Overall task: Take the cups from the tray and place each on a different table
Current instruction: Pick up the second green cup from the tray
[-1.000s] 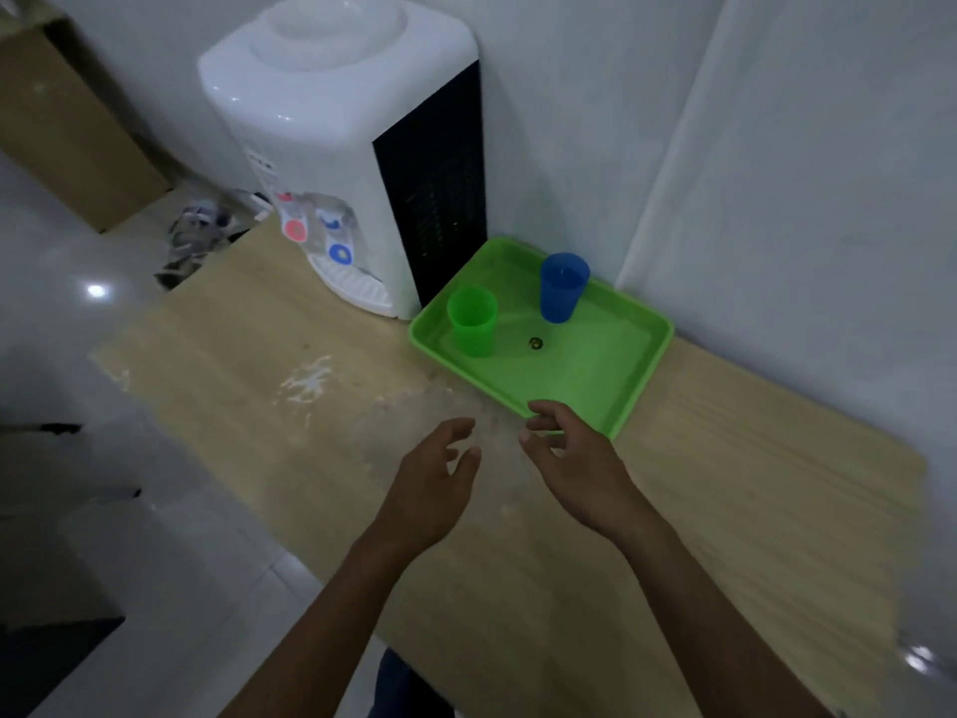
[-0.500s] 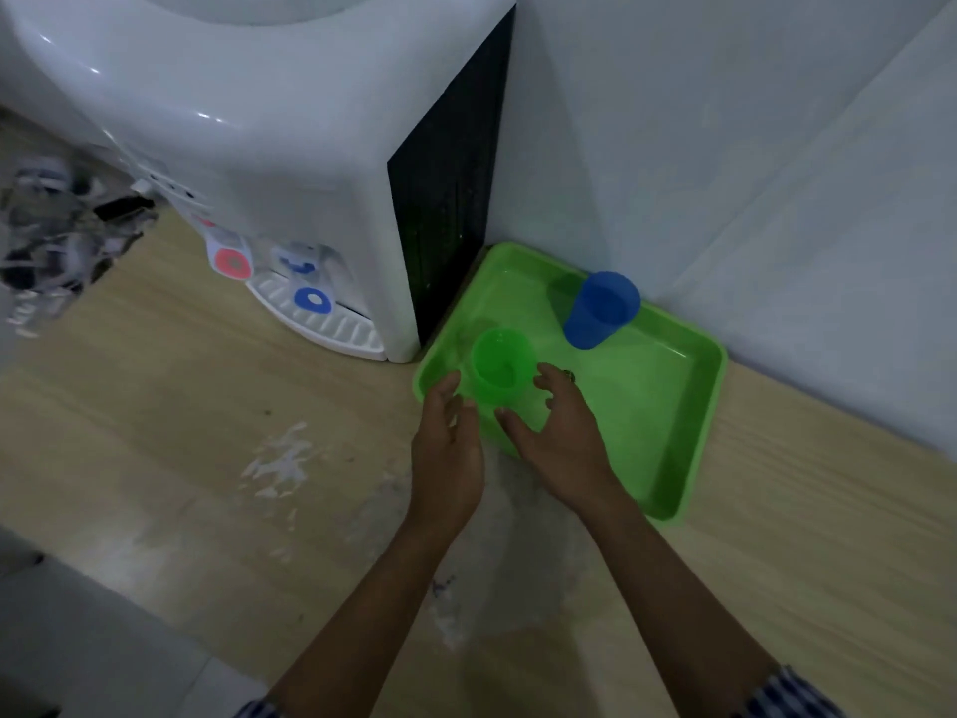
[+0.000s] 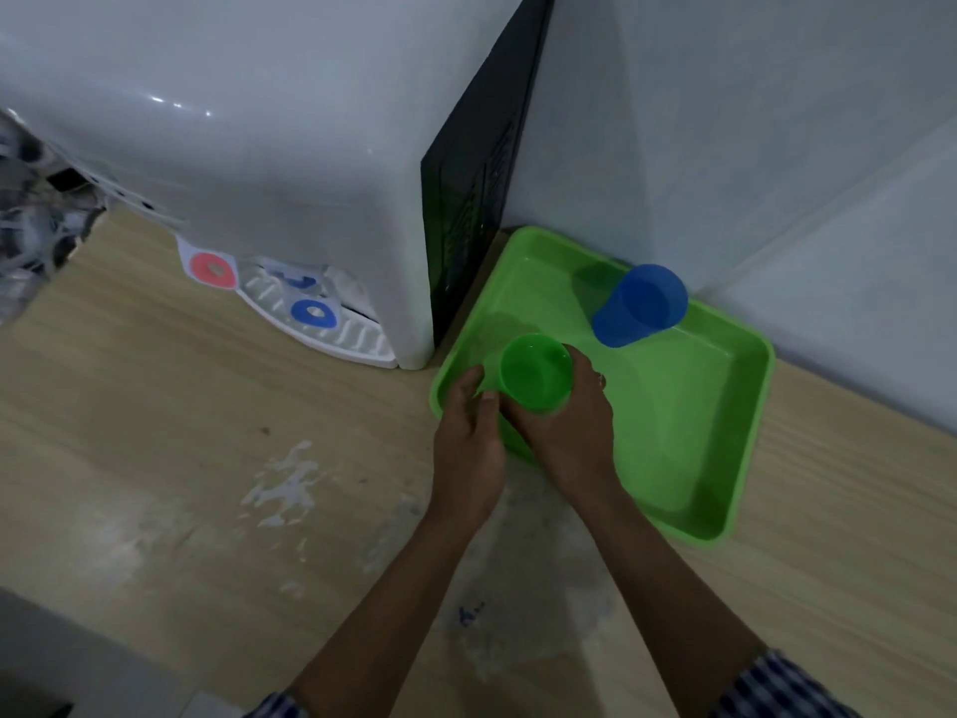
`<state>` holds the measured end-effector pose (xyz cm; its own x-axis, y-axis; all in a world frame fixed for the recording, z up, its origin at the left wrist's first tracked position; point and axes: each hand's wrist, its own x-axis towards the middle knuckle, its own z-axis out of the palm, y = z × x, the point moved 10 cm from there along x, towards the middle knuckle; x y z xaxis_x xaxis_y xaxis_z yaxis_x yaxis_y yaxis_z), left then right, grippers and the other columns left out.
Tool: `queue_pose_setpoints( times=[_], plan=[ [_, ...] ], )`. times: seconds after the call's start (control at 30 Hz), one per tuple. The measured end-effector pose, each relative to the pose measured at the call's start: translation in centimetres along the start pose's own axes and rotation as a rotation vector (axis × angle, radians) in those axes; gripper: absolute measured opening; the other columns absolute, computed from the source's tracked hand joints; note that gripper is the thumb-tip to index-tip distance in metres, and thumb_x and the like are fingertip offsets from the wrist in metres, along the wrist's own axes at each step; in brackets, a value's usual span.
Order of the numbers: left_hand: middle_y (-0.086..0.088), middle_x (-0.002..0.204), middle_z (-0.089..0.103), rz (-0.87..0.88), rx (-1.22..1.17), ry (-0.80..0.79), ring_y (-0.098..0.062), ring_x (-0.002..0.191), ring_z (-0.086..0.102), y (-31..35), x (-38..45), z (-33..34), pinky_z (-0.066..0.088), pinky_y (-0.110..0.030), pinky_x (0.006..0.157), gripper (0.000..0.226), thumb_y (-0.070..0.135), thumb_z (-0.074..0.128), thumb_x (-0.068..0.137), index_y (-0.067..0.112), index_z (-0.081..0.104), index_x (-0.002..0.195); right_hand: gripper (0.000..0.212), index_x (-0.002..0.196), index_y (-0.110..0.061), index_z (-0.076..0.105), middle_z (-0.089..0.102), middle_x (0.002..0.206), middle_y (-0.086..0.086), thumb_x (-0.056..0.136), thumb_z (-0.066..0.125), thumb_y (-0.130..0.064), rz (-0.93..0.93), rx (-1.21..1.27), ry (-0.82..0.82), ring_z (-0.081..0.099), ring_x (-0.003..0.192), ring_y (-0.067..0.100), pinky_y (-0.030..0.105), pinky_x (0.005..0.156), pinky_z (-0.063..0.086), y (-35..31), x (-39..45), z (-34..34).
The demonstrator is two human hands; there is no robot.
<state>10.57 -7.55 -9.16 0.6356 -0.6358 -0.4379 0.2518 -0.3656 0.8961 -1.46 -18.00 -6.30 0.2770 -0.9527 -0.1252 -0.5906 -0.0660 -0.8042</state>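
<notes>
Fingers of our right hand [image 3: 567,432] curl around the green cup [image 3: 536,372], gripping it at the near-left corner of the green tray [image 3: 725,458]. Our left hand [image 3: 468,443] rests at the tray's left rim, fingers loosely bent beside the cup; contact unclear. We note the blue cup [image 3: 639,305] upright at the far side.

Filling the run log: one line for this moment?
phase: grasp | right hand: grips green cup | left hand: on tray rim | blue cup: in tray
</notes>
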Motion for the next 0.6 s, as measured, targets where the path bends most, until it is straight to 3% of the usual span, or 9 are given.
queue_pose_setpoints(
  times=[0.07, 0.13, 0.2, 0.27, 0.33, 0.47, 0.6],
  plan=[
    [0.008, 0.132, 0.057, -0.016, -0.028, 0.007, -0.007, 0.118, 0.055, -0.3, 0.0, -0.2, 0.043, -0.029, 0.102, 0.037, 0.027, 0.044, 0.102, 0.026, 0.051, 0.138, 0.068, 0.118, -0.039, 0.048, 0.052, 0.099, -0.035, 0.067, 0.092, -0.040, -0.016, -0.010, 0.025, 0.045, 0.094, -0.034, -0.008, 0.075, 0.031, -0.1, -0.2, -0.3],
    [0.005, 0.132, 0.060, -0.063, -0.100, 0.015, -0.010, 0.119, 0.057, -0.6, 0.0, -0.3, 0.046, -0.031, 0.101, 0.034, 0.027, 0.042, 0.103, 0.024, 0.055, 0.135, 0.068, 0.121, -0.036, 0.051, 0.057, 0.105, -0.029, 0.067, 0.092, -0.043, -0.010, 0.001, 0.035, 0.052, 0.096, -0.021, -0.003, 0.081, 0.034, -0.1, -0.5, -0.9],
    [0.009, 0.124, 0.063, -0.131, -0.229, 0.014, -0.006, 0.112, 0.060, -0.7, 0.1, -0.3, 0.050, -0.025, 0.089, 0.028, 0.029, 0.040, 0.104, 0.029, 0.060, 0.123, 0.077, 0.130, -0.027, 0.054, 0.060, 0.115, -0.019, 0.067, 0.089, -0.052, -0.015, 0.004, 0.036, 0.053, 0.102, -0.007, 0.006, 0.086, 0.038, -0.7, -0.8, -1.6],
    [0.014, 0.117, 0.063, -0.208, -0.340, 0.014, -0.008, 0.109, 0.061, -0.5, 0.2, -0.2, 0.050, -0.024, 0.082, 0.025, 0.031, 0.037, 0.104, 0.034, 0.061, 0.110, 0.080, 0.131, -0.026, 0.054, 0.060, 0.116, -0.017, 0.065, 0.084, -0.060, -0.055, 0.012, 0.049, 0.053, 0.101, -0.006, 0.003, 0.086, 0.037, -2.0, -1.3, -2.5],
    [0.006, 0.120, 0.065, -0.305, -0.460, 0.011, -0.017, 0.112, 0.061, -0.7, 0.0, 0.4, 0.051, -0.030, 0.083, 0.026, 0.028, 0.038, 0.103, 0.028, 0.063, 0.108, 0.072, 0.126, -0.033, 0.055, 0.061, 0.111, -0.026, 0.065, 0.083, -0.061, -0.081, 0.043, 0.066, 0.056, 0.099, -0.012, -0.001, 0.083, 0.036, -3.2, -2.0, -3.7],
    [-0.016, 0.127, 0.065, -0.425, -0.601, -0.093, -0.030, 0.118, 0.062, -0.2, -2.0, 3.2, 0.053, -0.038, 0.094, 0.035, 0.021, 0.043, 0.101, 0.004, 0.062, 0.124, 0.067, 0.119, -0.047, 0.052, 0.060, 0.108, -0.040, 0.062, 0.086, -0.057, -0.094, 0.070, 0.109, 0.058, 0.102, -0.016, -0.001, 0.080, 0.039, -4.4, -3.9, -6.3],
    [-0.014, 0.100, 0.076, -0.415, -0.618, -0.248, -0.023, 0.092, 0.073, 0.9, -4.3, 6.3, 0.059, -0.029, 0.069, 0.039, 0.025, 0.045, 0.099, 0.009, 0.080, 0.092, 0.069, 0.121, -0.037, 0.058, 0.067, 0.109, -0.025, 0.061, 0.087, -0.055, -0.105, 0.084, 0.120, 0.063, 0.101, -0.007, 0.007, 0.083, 0.045, -4.4, -5.5, -8.4]
  ],
)
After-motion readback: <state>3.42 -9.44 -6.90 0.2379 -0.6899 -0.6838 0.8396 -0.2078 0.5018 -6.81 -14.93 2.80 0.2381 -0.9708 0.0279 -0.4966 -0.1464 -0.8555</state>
